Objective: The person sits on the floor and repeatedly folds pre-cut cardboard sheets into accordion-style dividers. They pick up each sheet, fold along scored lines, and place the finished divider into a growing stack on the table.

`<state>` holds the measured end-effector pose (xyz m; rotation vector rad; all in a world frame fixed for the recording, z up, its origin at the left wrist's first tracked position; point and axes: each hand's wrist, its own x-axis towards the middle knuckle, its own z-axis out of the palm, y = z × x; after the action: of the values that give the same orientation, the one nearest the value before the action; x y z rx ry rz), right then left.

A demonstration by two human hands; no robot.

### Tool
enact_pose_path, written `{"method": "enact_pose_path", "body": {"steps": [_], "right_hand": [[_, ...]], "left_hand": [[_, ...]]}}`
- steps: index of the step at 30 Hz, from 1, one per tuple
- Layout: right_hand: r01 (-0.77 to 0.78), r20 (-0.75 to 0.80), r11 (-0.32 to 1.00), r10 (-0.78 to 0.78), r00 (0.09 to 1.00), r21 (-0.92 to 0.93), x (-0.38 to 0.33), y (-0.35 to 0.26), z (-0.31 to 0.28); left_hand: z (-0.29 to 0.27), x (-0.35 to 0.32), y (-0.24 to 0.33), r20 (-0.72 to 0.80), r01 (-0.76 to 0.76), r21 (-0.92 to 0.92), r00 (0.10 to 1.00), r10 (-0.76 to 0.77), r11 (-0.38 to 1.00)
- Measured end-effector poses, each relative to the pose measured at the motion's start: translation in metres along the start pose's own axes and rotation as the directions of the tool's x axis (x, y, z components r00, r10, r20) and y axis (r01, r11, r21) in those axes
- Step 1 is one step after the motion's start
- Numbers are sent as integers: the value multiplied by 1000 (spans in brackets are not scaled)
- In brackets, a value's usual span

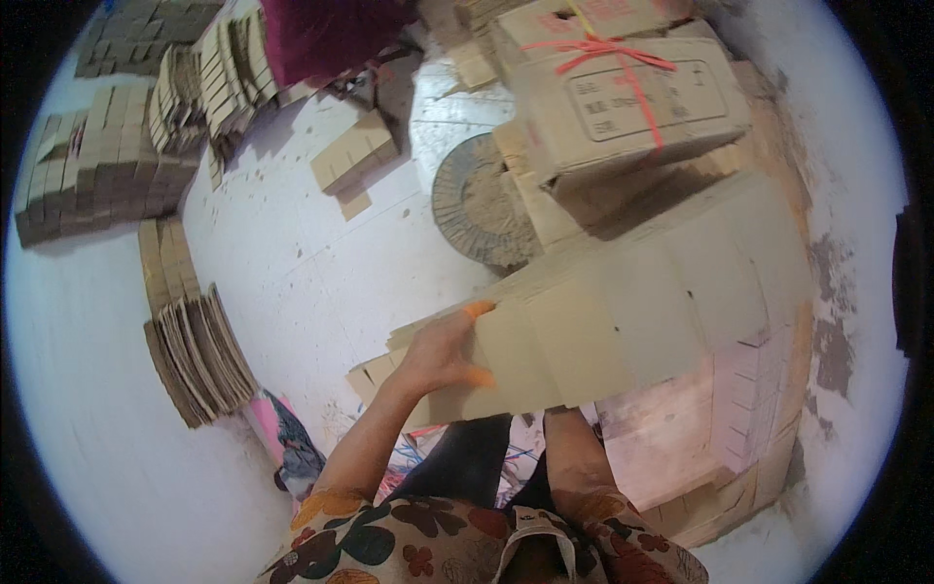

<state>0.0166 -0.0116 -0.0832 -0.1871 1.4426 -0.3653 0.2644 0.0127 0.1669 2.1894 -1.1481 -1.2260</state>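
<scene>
A long run of tan cardboard pieces [574,336] spans in front of me, from near my lap up toward the wall at the right. My left hand [443,350] grips its left part, the orange-coloured fingertips and thumb lying on the board's upper face. My right forearm [574,453] reaches in under the near edge, and the cardboard hides my right hand, so its fingers do not show. Notched strips of cardboard [375,375] stick out beyond the left end.
A carton [647,107] tied with red string stands at the far right, near a round ridged disc [482,204]. Cardboard bundles [199,355] and stacks [117,156] line the left. A small cardboard block [355,154] lies on the white floor [282,253]. An open box [662,438] sits at the near right.
</scene>
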Motion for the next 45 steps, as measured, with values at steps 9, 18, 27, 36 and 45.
{"method": "enact_pose_path", "body": {"steps": [9, 18, 27, 36, 45], "right_hand": [[47, -30, 996, -50, 998, -76, -11, -15, -42], [161, 24, 916, -164, 986, -366, -80, -75, -69], [427, 283, 580, -325, 902, -694, -193, -177, 20], [694, 636, 261, -279, 719, -671, -275, -186, 221], [768, 758, 71, -122, 640, -637, -318, -133, 360]], "left_hand": [[6, -15, 6, 112, 49, 74, 992, -57, 996], [-12, -111, 56, 93, 0, 9, 996, -1, 1000], [-38, -224, 89, -241, -303, 99, 917, 318, 948], [-96, -297, 75, -656, -203, 247, 685, 318, 947], [-146, -345, 10, -797, 152, 158, 603, 35, 976]]}}
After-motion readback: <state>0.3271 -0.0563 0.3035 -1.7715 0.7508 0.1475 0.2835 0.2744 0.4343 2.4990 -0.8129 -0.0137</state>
